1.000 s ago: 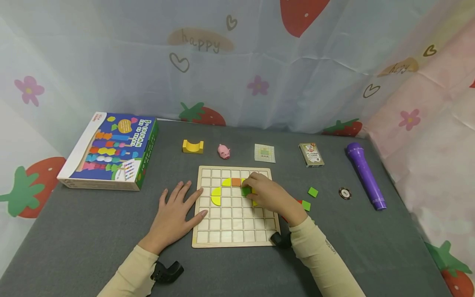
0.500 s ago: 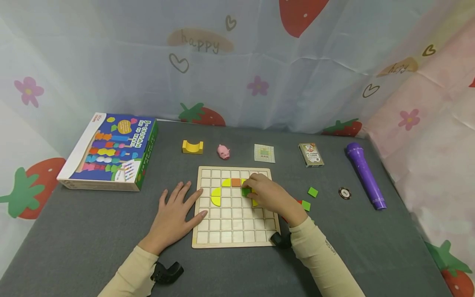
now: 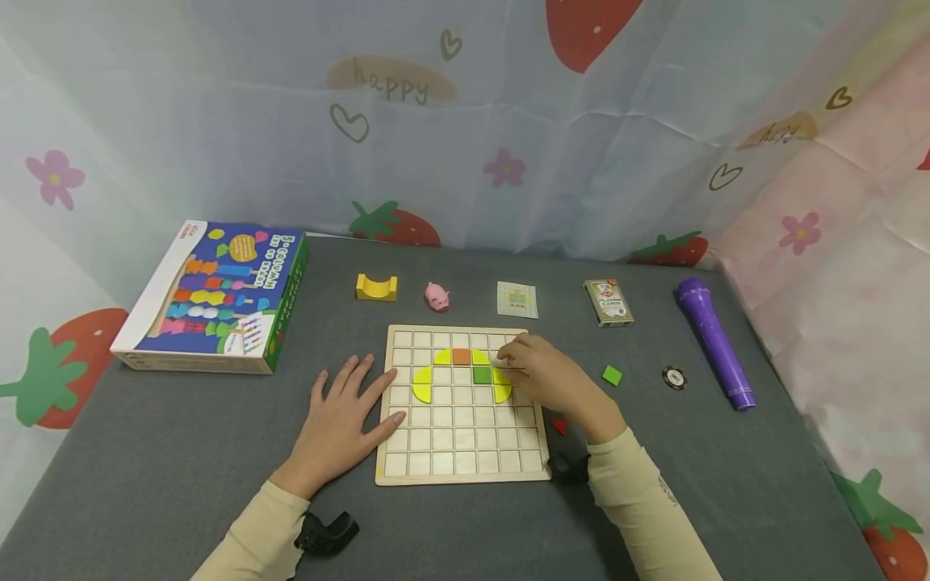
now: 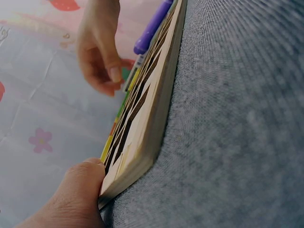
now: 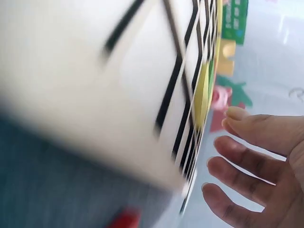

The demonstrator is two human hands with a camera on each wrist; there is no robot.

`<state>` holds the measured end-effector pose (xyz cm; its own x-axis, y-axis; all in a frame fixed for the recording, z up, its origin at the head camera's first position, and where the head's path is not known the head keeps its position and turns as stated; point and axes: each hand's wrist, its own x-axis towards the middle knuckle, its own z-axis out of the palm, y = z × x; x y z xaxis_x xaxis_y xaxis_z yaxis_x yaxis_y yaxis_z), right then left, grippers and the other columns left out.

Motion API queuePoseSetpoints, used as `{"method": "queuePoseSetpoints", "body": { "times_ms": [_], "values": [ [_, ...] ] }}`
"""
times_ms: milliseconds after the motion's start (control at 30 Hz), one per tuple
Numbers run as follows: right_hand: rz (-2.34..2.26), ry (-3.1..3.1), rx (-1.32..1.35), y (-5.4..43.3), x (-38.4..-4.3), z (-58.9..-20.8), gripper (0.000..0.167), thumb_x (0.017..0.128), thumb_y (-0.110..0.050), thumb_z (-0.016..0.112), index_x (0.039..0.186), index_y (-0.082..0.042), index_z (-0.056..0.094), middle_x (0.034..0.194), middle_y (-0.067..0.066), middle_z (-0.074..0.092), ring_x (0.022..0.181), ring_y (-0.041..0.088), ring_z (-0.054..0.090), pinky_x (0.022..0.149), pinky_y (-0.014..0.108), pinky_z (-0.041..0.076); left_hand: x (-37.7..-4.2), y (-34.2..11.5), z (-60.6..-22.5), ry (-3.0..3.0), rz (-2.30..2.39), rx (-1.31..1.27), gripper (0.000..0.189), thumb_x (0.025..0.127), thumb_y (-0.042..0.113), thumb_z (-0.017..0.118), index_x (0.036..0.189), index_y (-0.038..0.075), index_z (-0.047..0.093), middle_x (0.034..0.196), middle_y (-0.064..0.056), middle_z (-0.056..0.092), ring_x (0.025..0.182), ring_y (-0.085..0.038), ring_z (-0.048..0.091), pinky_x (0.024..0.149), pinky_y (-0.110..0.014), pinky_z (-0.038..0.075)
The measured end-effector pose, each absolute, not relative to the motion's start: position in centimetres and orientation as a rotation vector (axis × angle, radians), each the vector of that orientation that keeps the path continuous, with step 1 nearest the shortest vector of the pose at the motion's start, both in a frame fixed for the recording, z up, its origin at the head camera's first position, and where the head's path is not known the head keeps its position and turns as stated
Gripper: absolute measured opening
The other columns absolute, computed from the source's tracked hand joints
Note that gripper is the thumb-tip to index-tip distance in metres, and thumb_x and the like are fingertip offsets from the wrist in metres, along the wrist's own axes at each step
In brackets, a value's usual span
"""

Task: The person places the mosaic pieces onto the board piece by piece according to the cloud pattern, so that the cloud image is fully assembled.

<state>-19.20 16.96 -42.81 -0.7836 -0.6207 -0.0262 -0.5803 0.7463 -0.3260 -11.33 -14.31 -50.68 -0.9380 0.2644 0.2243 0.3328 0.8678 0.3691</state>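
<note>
A wooden grid board (image 3: 465,482) lies on the table between the hands. My left hand (image 3: 337,432) rests with fingers spread, thumb and index fingertips on the board's left edge. Set in the grid are an orange square (image 3: 461,357), a green square (image 3: 483,375) and several yellow rounded pieces (image 3: 422,386). My right hand (image 3: 548,379) hovers over the board's upper right, beside the yellow pieces. In the right wrist view its thumb and fingers (image 5: 237,178) are apart and loosely bent, with nothing between them.
Right of the board lie a red piece (image 3: 559,426), a green tile (image 3: 612,375), a round chip (image 3: 674,378) and a purple microphone-shaped toy (image 3: 715,343). Along the back are a yellow block (image 3: 376,289), pink pig (image 3: 437,296), pattern card (image 3: 517,299), card box (image 3: 609,303) and game box (image 3: 211,298).
My right hand has let go of the green square and shifted right, uncovering the square and yellow pieces. It now hides a second green tile on the table. My left hand has stayed still.
</note>
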Motion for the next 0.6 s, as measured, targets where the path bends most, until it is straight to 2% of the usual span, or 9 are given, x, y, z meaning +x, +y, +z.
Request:
{"method": "queuePoseSetpoints", "body": {
  "times_ms": [200,600],
  "values": [
    [-0.521,2.859,-0.827,21.1,-19.2,-42.8,0.027,0.091,-0.009,0.066,0.117,-0.002,0.063,0.109,0.01,0.059,0.099,0.025,0.059,0.081,0.04,0.051,-11.3,-14.3,-50.6,-2.911,-0.616,-0.457,0.068,0.09,0.061,0.051,0.147,0.026,0.04,0.153,-0.014,0.032,0.144,-0.035,0.021,0.109,-0.066,0.009],
    [-0.522,2.925,-0.563,28.9,-18.6,-42.8,0.029,0.089,-0.005,0.066,0.115,0.006,0.061,0.11,0.022,0.058,0.102,0.038,0.058,0.087,0.052,0.047,-11.3,-14.3,-50.5,-2.905,-0.612,-0.457,0.069,0.089,0.06,0.053,0.147,0.025,0.042,0.153,-0.015,0.033,0.144,-0.036,0.022,0.109,-0.066,0.01]
  ]
}}
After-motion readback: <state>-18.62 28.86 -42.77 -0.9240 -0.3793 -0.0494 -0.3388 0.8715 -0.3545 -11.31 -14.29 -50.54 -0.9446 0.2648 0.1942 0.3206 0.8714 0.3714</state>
